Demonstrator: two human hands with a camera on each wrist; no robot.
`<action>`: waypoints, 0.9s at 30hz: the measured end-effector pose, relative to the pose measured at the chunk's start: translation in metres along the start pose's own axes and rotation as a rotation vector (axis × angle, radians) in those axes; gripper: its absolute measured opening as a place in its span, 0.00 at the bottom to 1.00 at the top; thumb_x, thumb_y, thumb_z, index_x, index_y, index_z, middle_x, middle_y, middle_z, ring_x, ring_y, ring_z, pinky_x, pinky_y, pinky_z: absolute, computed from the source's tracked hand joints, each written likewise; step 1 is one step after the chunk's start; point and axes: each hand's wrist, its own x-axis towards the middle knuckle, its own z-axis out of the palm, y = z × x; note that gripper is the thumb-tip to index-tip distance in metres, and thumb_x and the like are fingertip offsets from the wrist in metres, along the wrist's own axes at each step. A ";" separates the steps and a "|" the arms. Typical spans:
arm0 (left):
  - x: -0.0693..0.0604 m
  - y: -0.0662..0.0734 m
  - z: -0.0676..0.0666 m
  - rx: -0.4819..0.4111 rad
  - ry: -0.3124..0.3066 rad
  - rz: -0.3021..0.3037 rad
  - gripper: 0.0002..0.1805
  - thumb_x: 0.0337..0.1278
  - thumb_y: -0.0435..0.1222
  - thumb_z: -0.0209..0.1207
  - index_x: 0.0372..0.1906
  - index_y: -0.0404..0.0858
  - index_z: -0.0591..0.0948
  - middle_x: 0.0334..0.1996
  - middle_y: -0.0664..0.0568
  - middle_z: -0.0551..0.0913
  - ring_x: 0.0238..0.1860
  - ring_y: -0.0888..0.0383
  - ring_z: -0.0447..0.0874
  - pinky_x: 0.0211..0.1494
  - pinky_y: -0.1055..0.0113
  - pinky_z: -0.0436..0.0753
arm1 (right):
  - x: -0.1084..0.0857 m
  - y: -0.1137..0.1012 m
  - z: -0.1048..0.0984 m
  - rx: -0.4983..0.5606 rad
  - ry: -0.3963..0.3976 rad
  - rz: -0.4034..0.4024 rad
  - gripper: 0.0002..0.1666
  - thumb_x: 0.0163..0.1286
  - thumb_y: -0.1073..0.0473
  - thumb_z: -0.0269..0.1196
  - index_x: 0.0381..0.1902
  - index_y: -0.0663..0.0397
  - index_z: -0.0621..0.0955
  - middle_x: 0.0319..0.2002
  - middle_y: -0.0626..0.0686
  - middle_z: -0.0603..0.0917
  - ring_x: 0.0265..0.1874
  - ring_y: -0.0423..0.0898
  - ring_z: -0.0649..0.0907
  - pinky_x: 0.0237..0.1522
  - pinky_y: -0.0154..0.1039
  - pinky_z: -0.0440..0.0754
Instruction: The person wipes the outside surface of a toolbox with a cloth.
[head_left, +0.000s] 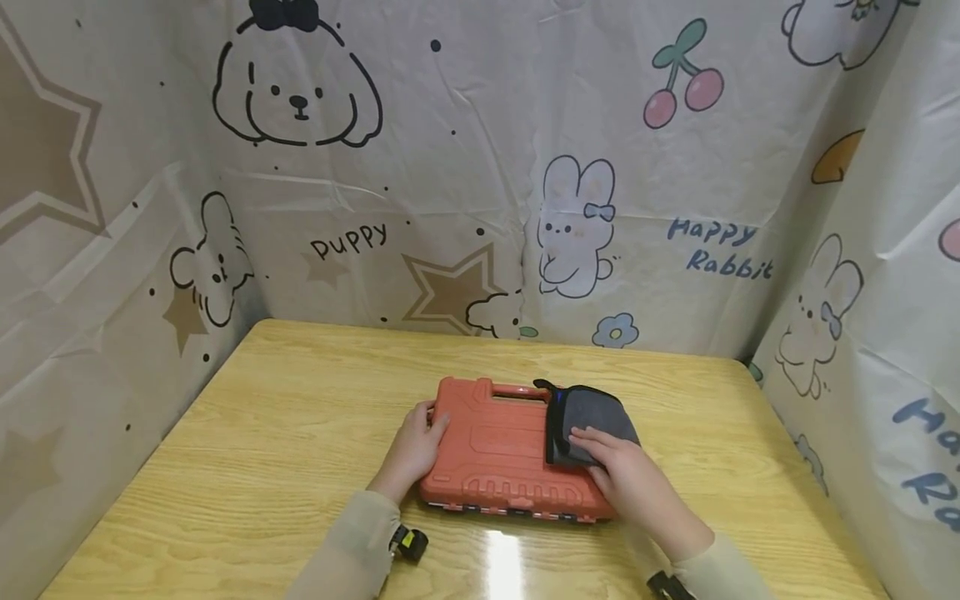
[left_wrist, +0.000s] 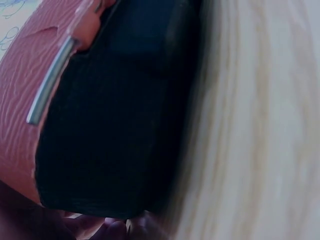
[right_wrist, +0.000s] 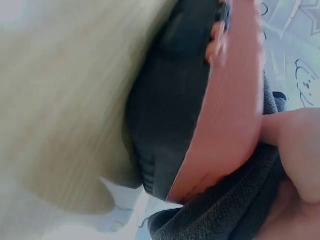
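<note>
A flat red plastic case (head_left: 495, 442) with a dark base (left_wrist: 110, 130) lies on the table, its handle at the far side and latches along the near edge. My left hand (head_left: 414, 446) grips its left side, thumb by the top edge; fingertips show low beside the base in the left wrist view. A dark grey cloth (head_left: 596, 417) with black trim drapes over the lid's right side. My right hand (head_left: 618, 462) holds the cloth there, fingers lying across it. In the right wrist view the thumb (right_wrist: 285, 130) touches the red lid, beside the cloth's fuzzy folds (right_wrist: 220, 215).
The yellow wood-grain table (head_left: 300, 392) reaches back to a printed fabric curtain (head_left: 450, 167) that also encloses both sides. Small black devices (head_left: 412, 543) sit at my wrists. A bright reflection lies on the table in front of the case.
</note>
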 end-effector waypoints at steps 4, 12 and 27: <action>0.000 -0.002 -0.001 0.008 0.001 0.007 0.29 0.82 0.43 0.46 0.74 0.27 0.66 0.64 0.31 0.75 0.65 0.37 0.76 0.67 0.41 0.74 | -0.012 -0.007 0.000 0.024 -0.020 -0.017 0.27 0.67 0.69 0.68 0.64 0.53 0.83 0.67 0.51 0.81 0.66 0.55 0.80 0.59 0.53 0.83; 0.001 -0.005 0.001 -0.007 -0.007 0.006 0.29 0.82 0.44 0.47 0.74 0.28 0.66 0.64 0.31 0.74 0.63 0.38 0.76 0.67 0.41 0.74 | -0.032 -0.019 -0.002 0.042 -0.047 -0.089 0.29 0.66 0.71 0.68 0.65 0.51 0.82 0.68 0.50 0.80 0.66 0.55 0.80 0.53 0.47 0.86; 0.000 -0.003 -0.001 -0.020 -0.020 0.007 0.29 0.82 0.43 0.46 0.73 0.27 0.66 0.63 0.31 0.74 0.63 0.38 0.75 0.67 0.41 0.73 | -0.049 -0.032 -0.006 0.053 -0.119 -0.096 0.32 0.67 0.71 0.67 0.68 0.48 0.79 0.69 0.49 0.79 0.67 0.55 0.79 0.59 0.52 0.83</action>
